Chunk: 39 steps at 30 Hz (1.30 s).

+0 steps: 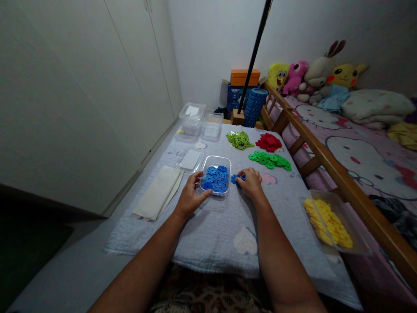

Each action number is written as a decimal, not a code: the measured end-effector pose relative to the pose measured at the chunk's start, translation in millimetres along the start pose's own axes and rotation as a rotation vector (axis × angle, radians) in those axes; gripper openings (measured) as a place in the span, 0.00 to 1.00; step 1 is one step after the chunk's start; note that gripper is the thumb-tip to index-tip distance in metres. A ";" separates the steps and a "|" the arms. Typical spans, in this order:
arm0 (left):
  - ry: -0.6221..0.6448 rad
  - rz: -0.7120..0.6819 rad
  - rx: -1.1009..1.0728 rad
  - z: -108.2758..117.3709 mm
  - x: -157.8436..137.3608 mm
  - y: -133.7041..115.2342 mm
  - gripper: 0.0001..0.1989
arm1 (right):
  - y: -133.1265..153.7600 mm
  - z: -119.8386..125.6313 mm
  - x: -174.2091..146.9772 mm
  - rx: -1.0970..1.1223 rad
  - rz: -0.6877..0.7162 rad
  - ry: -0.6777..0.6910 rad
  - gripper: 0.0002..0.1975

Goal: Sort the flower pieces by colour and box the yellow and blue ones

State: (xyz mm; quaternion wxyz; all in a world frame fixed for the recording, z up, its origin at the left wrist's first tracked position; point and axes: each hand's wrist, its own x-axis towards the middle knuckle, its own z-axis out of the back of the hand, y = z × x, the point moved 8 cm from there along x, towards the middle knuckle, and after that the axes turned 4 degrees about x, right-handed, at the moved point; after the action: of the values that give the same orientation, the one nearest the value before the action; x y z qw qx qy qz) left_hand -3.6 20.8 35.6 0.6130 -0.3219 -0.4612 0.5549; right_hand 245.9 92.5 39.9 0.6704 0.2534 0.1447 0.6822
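A clear plastic container (231,167) stands in front of me, partly filled with blue snowflake-shaped plastic discs (216,178). My left hand (192,195) is closed round its near left side, thumb at the front rim and fingers along the left wall. Just right of the container, my right hand (250,181) pinches at a few blue discs (235,178) lying on the cloth. Its fingertips partly cover them. Beyond lie piles of lime-green discs (240,140), red discs (269,142) and green discs (269,160).
A clear lid with white paper (191,160) and a folded beige cloth (159,193) lie to the left. Clear containers (192,124) stand at the back left. A container of yellow discs (329,224) sits at the right, beside the wooden bed rail (312,148).
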 end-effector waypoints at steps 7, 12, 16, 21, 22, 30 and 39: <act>0.001 -0.003 0.007 0.5 -0.5 -1.3 0.34 | 5.9 25.9 3.0 0.418 0.075 -0.188 0.07; 0.001 -0.009 -0.007 0.0 -0.3 -1.7 0.34 | 28.3 39.8 -6.5 0.516 0.156 -0.271 0.07; -0.009 -0.013 -0.014 0.0 0.3 -0.5 0.34 | 51.5 28.4 -15.4 0.449 0.192 -0.189 0.06; -0.011 -0.016 -0.018 -0.4 0.7 0.9 0.34 | 70.2 15.7 -21.5 0.342 0.245 -0.118 0.05; -0.011 -0.017 -0.015 -0.4 0.7 1.0 0.34 | 72.3 14.9 -21.6 0.324 0.250 -0.113 0.05; -0.010 -0.031 -0.003 -0.1 1.5 0.9 0.34 | 78.8 6.3 -16.9 0.255 0.249 -0.073 0.09; -0.008 -0.033 0.007 0.7 0.4 -0.3 0.33 | 63.7 16.8 -15.3 0.242 0.254 -0.157 0.08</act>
State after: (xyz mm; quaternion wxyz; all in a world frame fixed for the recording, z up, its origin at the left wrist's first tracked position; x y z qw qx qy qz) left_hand -4.2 21.2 36.2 0.6213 -0.3097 -0.4671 0.5476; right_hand 200.9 71.2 85.7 0.5527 0.4008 0.1396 0.7172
